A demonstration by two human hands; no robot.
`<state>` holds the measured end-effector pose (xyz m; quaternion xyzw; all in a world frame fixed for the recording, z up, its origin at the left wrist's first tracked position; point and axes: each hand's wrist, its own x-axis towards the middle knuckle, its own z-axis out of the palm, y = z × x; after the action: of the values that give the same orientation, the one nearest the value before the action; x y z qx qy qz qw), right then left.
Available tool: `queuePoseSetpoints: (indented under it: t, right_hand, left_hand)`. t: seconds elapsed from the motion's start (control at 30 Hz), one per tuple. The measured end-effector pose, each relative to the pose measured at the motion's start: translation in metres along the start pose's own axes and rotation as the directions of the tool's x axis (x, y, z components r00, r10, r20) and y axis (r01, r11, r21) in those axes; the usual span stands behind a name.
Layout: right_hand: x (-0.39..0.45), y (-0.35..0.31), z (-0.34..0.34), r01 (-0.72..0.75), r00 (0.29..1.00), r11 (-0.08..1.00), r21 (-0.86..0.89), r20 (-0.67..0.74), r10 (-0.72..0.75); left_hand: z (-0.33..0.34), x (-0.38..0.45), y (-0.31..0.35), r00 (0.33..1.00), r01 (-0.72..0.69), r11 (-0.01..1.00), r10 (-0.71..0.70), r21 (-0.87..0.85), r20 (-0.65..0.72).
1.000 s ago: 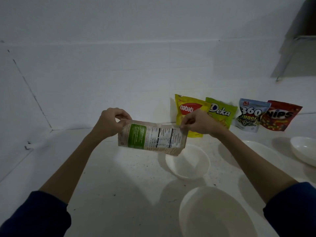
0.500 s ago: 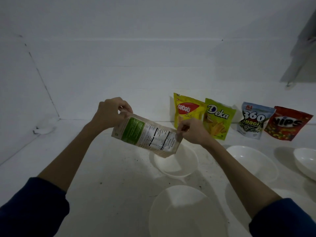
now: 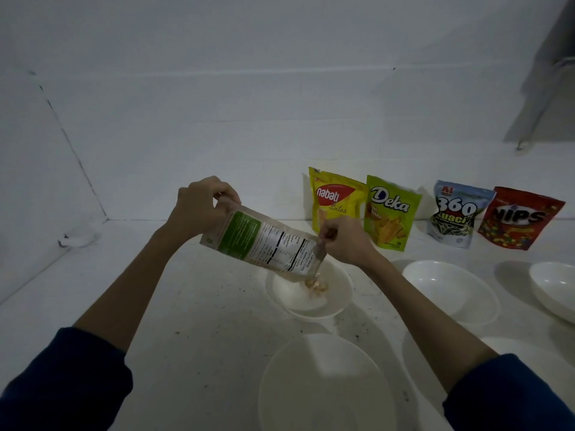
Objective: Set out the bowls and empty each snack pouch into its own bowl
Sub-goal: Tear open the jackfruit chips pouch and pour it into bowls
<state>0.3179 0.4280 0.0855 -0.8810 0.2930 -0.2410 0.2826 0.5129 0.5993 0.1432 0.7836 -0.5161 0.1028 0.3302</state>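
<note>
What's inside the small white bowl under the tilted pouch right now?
A few pale orange-brown snack pieces lie in the small white bowl, below the mouth of the tilted green-and-white pouch. The pouch's lower edge covers part of the bowl's far side, so anything there is hidden.

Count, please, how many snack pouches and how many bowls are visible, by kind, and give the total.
Snack pouches: 5: the tilted pouch in both hands, Nabati, Deka, 360 Kuaci, Nips.
Bowls: 4: receiving bowl, near bowl, middle bowl, far right bowl.
Total: 9
</note>
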Motion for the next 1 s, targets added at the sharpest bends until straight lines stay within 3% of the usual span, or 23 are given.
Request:
queuePoseSetpoints:
  t: [1.0]
  right_hand:
    - [0.005, -0.003, 0.008, 0.073, 0.995, 0.996, 0.057, -0.073, -0.069]
  left_hand:
    - [-0.007, -0.003, -0.009, 0.995, 0.096, 0.994, -0.096, -0.059, -0.001]
